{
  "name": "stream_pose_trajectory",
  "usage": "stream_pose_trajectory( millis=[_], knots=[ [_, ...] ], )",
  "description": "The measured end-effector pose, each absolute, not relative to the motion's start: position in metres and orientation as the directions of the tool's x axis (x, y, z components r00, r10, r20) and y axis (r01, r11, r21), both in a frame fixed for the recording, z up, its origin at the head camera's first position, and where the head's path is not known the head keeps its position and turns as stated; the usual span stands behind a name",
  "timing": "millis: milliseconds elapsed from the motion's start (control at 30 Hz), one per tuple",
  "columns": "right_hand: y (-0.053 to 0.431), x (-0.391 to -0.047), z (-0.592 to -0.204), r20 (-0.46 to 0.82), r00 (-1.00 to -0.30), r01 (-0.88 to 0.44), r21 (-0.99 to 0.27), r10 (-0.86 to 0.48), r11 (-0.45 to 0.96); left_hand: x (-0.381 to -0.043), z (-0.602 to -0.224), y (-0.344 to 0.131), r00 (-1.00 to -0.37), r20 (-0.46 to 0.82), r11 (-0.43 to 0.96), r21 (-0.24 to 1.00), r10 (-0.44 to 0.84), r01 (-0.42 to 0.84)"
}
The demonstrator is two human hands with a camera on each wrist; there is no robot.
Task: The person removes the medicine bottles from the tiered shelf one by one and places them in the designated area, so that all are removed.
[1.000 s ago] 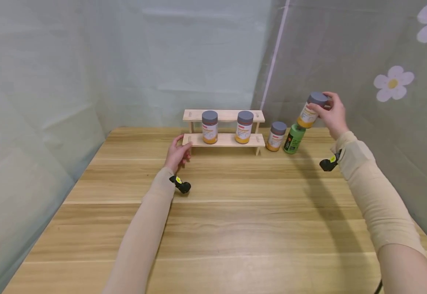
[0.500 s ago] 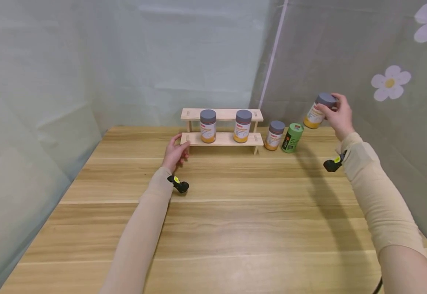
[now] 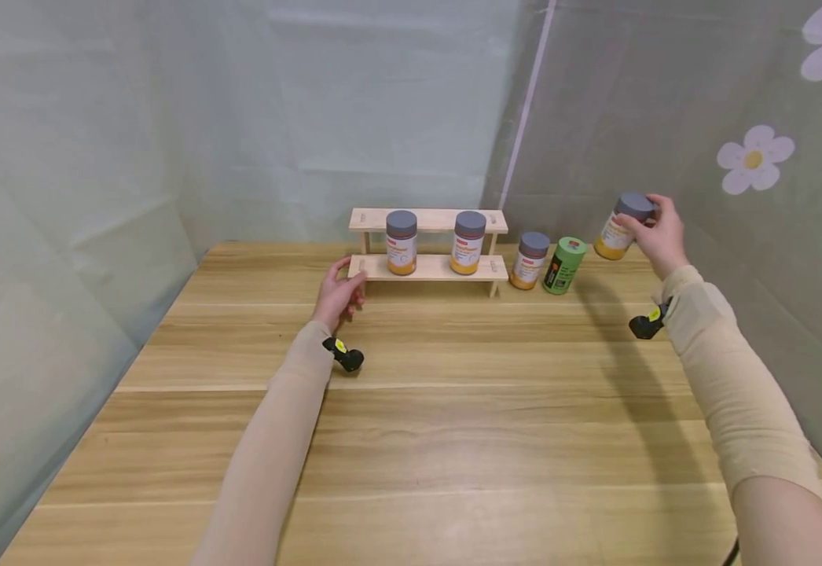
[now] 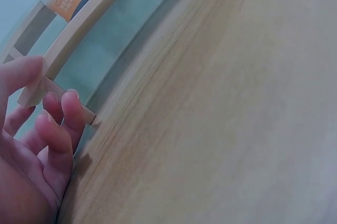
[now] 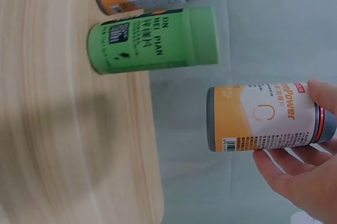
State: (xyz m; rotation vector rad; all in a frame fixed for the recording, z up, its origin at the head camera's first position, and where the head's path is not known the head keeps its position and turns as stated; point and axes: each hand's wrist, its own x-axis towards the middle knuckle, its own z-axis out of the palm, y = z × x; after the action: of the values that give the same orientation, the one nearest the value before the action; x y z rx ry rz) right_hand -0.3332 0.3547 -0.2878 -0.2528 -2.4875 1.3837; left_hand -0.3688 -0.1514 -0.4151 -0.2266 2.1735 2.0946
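Note:
My right hand (image 3: 662,234) grips a supplement bottle (image 3: 616,236) around its grey lid end, thumb on the near side. The bottle has a white and orange label and is held raised, slightly tilted, right of a green bottle (image 3: 565,266). In the right wrist view the held bottle (image 5: 263,117) hangs apart from the green bottle (image 5: 152,40). At the left end of a two-tier wooden shelf (image 3: 428,270), my left hand (image 3: 336,295) holds the lower board. The left wrist view shows the thumb on that board (image 4: 79,31) and fingers curled beside its leg.
Two matching grey-lidded bottles, a left one (image 3: 401,244) and a right one (image 3: 467,244), stand on the lower shelf board. Another such bottle (image 3: 529,261) stands on the wooden table (image 3: 439,409) between shelf and green bottle. Cloth curtains (image 3: 383,102) hang behind the table.
My right hand has carried its bottle rightward from above the green bottle, then slightly lower. The left hand stays at the shelf end.

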Motion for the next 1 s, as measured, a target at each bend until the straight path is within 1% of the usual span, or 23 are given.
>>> stream_pose_trajectory(
  millis=[100, 533, 1000],
  knots=[
    [0.358, -0.334, -0.293, 0.148, -0.946, 0.027, -0.85, 0.288, 0.526, -0.374, -0.423, -0.152, -0.984, -0.174, 0.044, 0.984, -0.036, -0.175],
    [0.366, -0.335, -0.309, 0.105, -0.952, 0.069, -0.84, 0.287, 0.538, -0.371, -0.422, -0.153, -0.986, -0.167, 0.017, 0.986, -0.022, -0.168],
    [0.367, -0.333, -0.323, 0.09, -0.964, 0.064, -0.835, 0.25, 0.547, -0.371, -0.422, -0.152, -0.986, -0.166, 0.036, 0.985, -0.031, -0.167]
  ],
)
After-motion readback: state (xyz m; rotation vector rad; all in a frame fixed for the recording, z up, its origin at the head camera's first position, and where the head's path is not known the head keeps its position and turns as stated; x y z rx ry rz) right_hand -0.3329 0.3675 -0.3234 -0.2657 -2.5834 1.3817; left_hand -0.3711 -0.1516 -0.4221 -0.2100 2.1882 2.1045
